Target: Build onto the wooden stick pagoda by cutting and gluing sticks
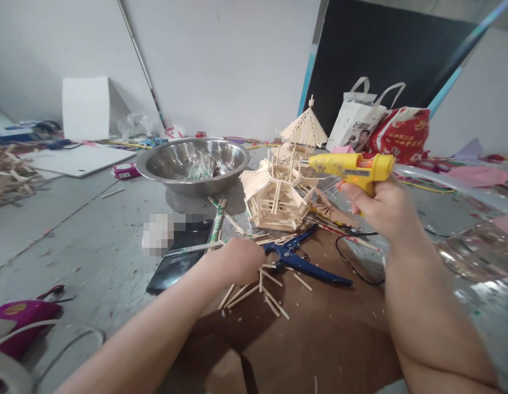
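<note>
My right hand [380,205] grips a yellow glue gun [352,167], its nozzle pointing left at a pagoda-shaped model of wooden sticks [284,178]. My left hand [237,260] is down on the brown cardboard [319,334] with its fingers curled under, among loose wooden sticks [260,293]; what the fingers hold, if anything, is hidden. Blue-handled cutters [305,262] lie just right of that hand, in front of the model.
A steel bowl [194,161] with wrapped chopsticks stands behind on the left, a dark tablet [182,257] in front of it. Bags [377,128] stand at the back right, a black cord [354,262] trails by the model, and a purple object [19,323] lies low left.
</note>
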### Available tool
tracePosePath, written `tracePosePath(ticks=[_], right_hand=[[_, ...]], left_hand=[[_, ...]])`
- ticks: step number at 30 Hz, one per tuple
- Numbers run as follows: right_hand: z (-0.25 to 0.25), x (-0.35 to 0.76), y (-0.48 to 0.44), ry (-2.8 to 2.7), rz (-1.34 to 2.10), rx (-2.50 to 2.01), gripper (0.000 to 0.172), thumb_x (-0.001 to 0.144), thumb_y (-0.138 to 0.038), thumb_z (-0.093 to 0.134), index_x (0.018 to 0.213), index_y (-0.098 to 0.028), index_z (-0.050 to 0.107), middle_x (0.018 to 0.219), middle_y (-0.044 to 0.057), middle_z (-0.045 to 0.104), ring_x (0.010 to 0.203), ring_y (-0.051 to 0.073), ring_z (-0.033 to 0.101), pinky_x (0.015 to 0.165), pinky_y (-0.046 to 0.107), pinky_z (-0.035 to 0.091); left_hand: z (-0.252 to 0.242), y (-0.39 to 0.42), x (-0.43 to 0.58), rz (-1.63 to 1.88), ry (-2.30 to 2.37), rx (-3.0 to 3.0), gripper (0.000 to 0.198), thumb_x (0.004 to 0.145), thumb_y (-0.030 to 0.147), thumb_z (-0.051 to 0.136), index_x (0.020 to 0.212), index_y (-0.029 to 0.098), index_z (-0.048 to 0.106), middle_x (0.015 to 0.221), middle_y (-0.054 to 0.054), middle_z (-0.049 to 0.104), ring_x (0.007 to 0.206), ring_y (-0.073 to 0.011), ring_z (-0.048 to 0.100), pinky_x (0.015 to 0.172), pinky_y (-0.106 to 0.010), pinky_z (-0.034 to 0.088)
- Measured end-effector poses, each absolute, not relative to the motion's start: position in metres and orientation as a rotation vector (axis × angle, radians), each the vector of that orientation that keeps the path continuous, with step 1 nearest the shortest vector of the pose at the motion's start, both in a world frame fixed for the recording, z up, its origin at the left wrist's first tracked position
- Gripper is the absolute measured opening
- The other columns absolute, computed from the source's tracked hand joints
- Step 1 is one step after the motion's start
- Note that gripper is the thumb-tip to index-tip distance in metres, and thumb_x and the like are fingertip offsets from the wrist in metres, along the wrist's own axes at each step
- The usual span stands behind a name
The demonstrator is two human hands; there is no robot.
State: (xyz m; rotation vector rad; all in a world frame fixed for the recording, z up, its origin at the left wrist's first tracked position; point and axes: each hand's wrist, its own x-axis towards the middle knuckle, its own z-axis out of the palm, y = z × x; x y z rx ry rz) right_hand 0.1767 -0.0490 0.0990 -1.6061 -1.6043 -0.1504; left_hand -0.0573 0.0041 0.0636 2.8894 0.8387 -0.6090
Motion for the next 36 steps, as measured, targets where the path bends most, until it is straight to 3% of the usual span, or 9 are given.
tracePosePath(ticks=[10, 14, 17, 21, 27, 32, 36], right_hand=[[0.100, 0.174, -0.048, -1.522, -0.086, -1.684, 0.032, 0.072, -0.046, 0.047, 0.073, -0.017, 0.059, 0.058, 0.002, 0.052, 0.058, 0.014, 0.050, 0.059, 0.028, 0.040], [0.099, 0.175, -0.048, -1.519, -0.078, -1.695, 0.032, 0.072, -0.047, 0.047, 0.073, -0.017, 0.059, 0.053, 0.001, 0.051, 0.056, 0.014, 0.050, 0.058, 0.029, 0.039], [0.099, 0.175, -0.047, -1.514, -0.091, -1.702, 0.031, 0.071, -0.048, 0.047, 0.066, -0.018, 0.057, 0.050, 0.001, 0.050, 0.054, 0.015, 0.050, 0.056, 0.029, 0.039], [0.099, 0.173, -0.047, -1.523, -0.110, -1.715, 0.031, 0.071, -0.048, 0.047, 0.063, -0.019, 0.054, 0.050, 0.001, 0.050, 0.053, 0.015, 0.050, 0.053, 0.028, 0.038], [0.098, 0.172, -0.045, -1.509, -0.104, -1.751, 0.033, 0.071, -0.050, 0.046, 0.072, -0.018, 0.055, 0.051, 0.000, 0.051, 0.052, 0.016, 0.050, 0.052, 0.028, 0.038], [0.096, 0.172, -0.043, -1.516, -0.094, -1.752, 0.035, 0.070, -0.051, 0.046, 0.076, -0.018, 0.055, 0.050, 0.000, 0.051, 0.052, 0.016, 0.050, 0.051, 0.028, 0.037], [0.096, 0.170, -0.043, -1.529, -0.095, -1.730, 0.035, 0.071, -0.051, 0.045, 0.077, -0.017, 0.055, 0.050, 0.000, 0.051, 0.050, 0.015, 0.049, 0.051, 0.028, 0.038]], left_hand=[[0.046, 0.002, -0.051, -0.584, 0.733, 2.957, 0.024, 0.058, 0.012, 0.045, 0.074, 0.013, 0.063, 0.071, -0.014, 0.063, 0.062, -0.0244, 0.059, 0.051, -0.032, 0.044], [0.061, 0.009, -0.058, -0.482, 0.796, 2.820, 0.015, 0.056, 0.017, 0.046, 0.061, 0.015, 0.060, 0.060, -0.008, 0.060, 0.051, -0.0161, 0.052, 0.044, -0.024, 0.035], [0.077, 0.016, -0.065, -0.184, 0.868, 2.696, 0.013, 0.059, 0.019, 0.042, 0.058, 0.016, 0.054, 0.052, -0.001, 0.052, 0.044, -0.0091, 0.041, 0.041, -0.021, 0.028], [0.086, 0.022, -0.069, 0.255, 0.879, 2.546, 0.010, 0.061, 0.018, 0.041, 0.060, 0.016, 0.051, 0.050, 0.003, 0.044, 0.045, -0.0063, 0.034, 0.044, -0.019, 0.027], [0.069, 0.028, -0.061, 0.661, 0.832, 2.097, 0.009, 0.067, 0.021, 0.042, 0.070, 0.015, 0.049, 0.057, 0.003, 0.051, 0.047, -0.0052, 0.044, 0.045, -0.018, 0.034], [0.057, 0.028, -0.053, 0.740, 0.765, 1.719, 0.009, 0.072, 0.025, 0.042, 0.076, 0.017, 0.040, 0.061, 0.002, 0.058, 0.040, -0.0058, 0.049, 0.040, -0.018, 0.036], [0.051, 0.021, -0.045, 0.767, 0.729, 1.634, 0.011, 0.074, 0.027, 0.042, 0.073, 0.018, 0.037, 0.070, 0.000, 0.060, 0.045, -0.0065, 0.053, 0.043, -0.019, 0.040]])
